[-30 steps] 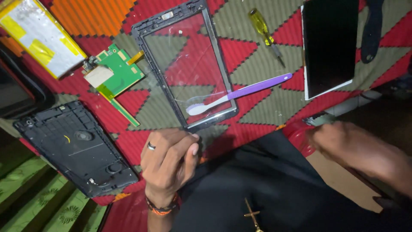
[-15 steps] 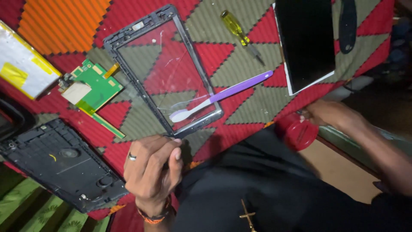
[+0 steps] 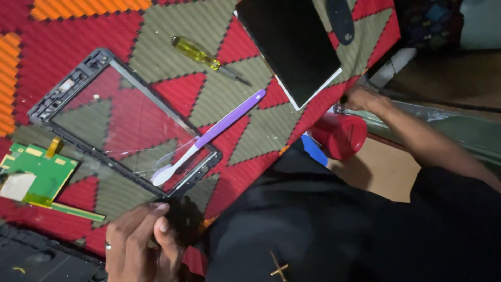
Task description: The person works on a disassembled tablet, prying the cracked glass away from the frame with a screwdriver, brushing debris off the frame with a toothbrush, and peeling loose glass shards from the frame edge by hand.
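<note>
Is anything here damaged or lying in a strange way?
Yes. The glass panel in the black frame is cracked: thin lines spread near its lower corner, under the white tip of the purple pry tool, which lies across the frame's edge. The left hand touches that corner. The rest looks undamaged.

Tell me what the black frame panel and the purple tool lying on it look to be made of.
Frame panel: clear glass in a matte black rim, probably plastic; the cloth shows through and cracks fan out near one corner.
Purple tool: smooth, slightly glossy plastic by its look, with a white tip.
</note>
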